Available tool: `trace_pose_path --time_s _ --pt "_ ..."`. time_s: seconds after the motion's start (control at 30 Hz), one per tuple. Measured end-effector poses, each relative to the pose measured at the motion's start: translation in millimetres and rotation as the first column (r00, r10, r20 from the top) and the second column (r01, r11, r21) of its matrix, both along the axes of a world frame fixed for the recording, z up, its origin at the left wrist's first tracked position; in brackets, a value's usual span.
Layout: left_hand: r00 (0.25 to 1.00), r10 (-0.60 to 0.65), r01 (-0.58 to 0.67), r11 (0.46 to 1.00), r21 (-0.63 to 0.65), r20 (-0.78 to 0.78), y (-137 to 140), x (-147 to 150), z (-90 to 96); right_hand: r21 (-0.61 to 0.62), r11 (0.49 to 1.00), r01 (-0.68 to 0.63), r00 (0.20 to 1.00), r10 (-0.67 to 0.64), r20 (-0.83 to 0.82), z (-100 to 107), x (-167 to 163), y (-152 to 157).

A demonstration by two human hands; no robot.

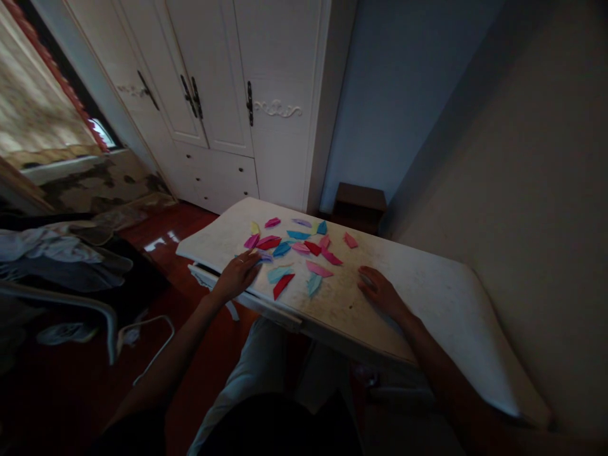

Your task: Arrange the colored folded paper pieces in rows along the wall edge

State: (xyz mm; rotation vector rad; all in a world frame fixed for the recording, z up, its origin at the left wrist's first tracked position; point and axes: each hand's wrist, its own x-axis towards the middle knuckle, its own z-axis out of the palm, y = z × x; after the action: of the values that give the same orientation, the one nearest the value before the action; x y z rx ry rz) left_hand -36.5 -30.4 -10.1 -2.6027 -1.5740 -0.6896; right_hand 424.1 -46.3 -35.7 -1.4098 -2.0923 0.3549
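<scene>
Several small folded papers in many colours lie scattered on a white table [427, 285]. My left hand [239, 275] rests at the table's near left edge, fingers stretched out, its tips at a lavender folded paper [265, 256]. A light blue folded paper [279, 273] and a red folded paper [284, 287] lie just right of it. My right hand [379, 289] lies on the tabletop, loosely curved, thumb and fingers apart, holding nothing visible. Left of that hand are a pink folded paper [318, 270] and a pale teal folded paper [313, 284]. Farther back sits a salmon folded paper [350, 240].
A partly pulled-out drawer [270, 307] juts from the table's near side. Behind stands a white wardrobe [280, 152], with a small brown cabinet [361, 197] beside it. At the left, clothes [61, 259] are heaped by a white metal frame [111, 323]. A wall [522, 158] borders the right.
</scene>
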Motion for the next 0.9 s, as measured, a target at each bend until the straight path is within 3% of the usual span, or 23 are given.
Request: trace_pose_path --time_s 0.17,0.3,0.47,0.63,0.9 --pt "0.999 0.021 -0.02 1.0 0.013 -0.032 4 -21 -0.1 0.017 1.0 -0.001 1.0 0.001 0.019 0 0 -11" --pt "0.999 0.039 -0.039 0.999 0.029 -0.006 13 -12 14.0 0.023 1.0 0.007 1.0 -0.007 0.029 3 -3 -17" --pt "0.995 -0.048 0.04 0.995 -0.086 -0.09 52 13 34.6 0.033 0.999 0.008 1.0 -0.008 0.008 2 -5 -19" --pt "0.985 -0.064 0.039 0.988 -0.151 -0.159 95 19 38.7 0.059 0.998 0.019 1.0 -0.018 -0.015 1 -6 -19" --pt "0.97 -0.1 0.06 0.982 -0.18 -0.22 122 16 43.3 0.069 0.997 0.021 0.999 -0.019 -0.028 0 -7 -19"
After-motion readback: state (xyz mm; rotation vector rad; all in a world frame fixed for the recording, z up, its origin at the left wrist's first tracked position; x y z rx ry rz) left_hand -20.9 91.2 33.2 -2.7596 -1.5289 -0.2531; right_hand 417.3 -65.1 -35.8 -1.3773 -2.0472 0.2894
